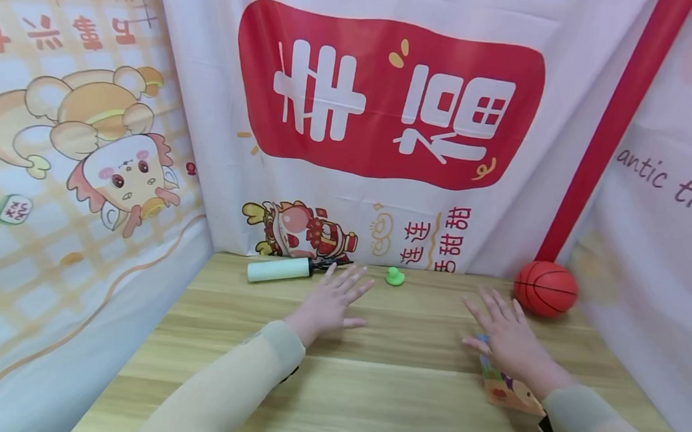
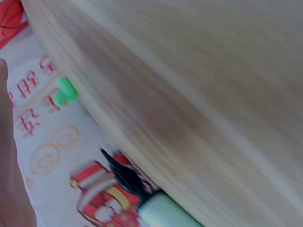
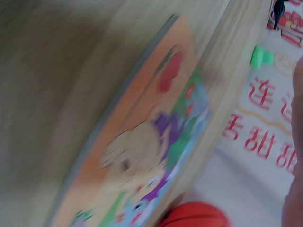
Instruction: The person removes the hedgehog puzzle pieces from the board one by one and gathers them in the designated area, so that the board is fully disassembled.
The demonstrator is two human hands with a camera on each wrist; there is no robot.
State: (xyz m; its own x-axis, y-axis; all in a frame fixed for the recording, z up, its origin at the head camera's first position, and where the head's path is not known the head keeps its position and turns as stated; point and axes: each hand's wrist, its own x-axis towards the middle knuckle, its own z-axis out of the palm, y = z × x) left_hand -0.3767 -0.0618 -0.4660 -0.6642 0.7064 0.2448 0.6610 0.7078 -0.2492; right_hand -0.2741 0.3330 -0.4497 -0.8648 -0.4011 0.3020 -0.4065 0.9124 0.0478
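Note:
My left hand [image 1: 326,306] hovers over the wooden table with its fingers spread and holds nothing. Just beyond its fingertips lies a pale green tube [image 1: 278,269] with a black, tapering end; part of that end is behind the fingers. A small green toy duck [image 1: 395,276] stands to the right of this hand at the table's back. My right hand [image 1: 510,342], fingers also spread, is above a colourful cartoon picture board [image 1: 504,392] and covers part of it. The right wrist view shows more of the board [image 3: 137,151], slightly blurred, with its grey edge.
A red toy basketball [image 1: 546,289] sits at the back right corner of the table [image 1: 371,400], beyond my right hand. Printed cloth sheets [image 1: 381,211] hang behind the table and along both sides.

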